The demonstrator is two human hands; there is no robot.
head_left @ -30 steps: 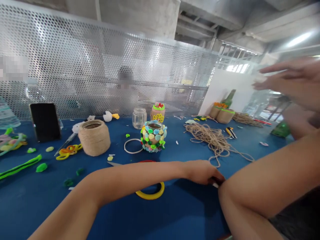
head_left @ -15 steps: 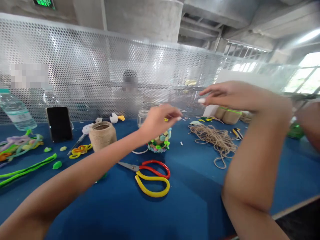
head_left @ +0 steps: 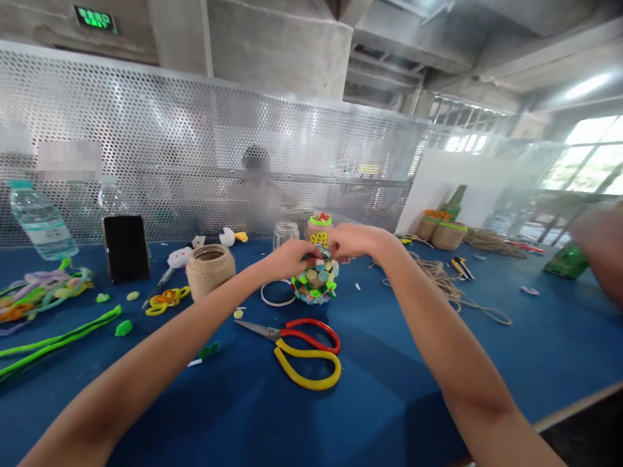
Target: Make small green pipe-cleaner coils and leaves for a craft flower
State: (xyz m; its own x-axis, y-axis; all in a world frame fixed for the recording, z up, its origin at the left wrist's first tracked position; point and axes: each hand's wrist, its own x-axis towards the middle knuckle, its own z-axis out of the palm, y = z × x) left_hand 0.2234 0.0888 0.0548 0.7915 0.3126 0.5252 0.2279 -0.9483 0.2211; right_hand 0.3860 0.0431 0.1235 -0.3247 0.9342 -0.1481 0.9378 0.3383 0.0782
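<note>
The fingers [head_left: 339, 240] partly hide the decorated jar [head_left: 314, 287].

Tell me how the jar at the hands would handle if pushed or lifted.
The jar stands upright, so a gentle nudge would probably slide it. Its rounded sides suggest it could roll if knocked over. The coloured bits jutting out should help grip, though some might snag or come loose.

a black phone [head_left: 126, 250] stands upright near a teal-capped water bottle [head_left: 43, 222].
</note>
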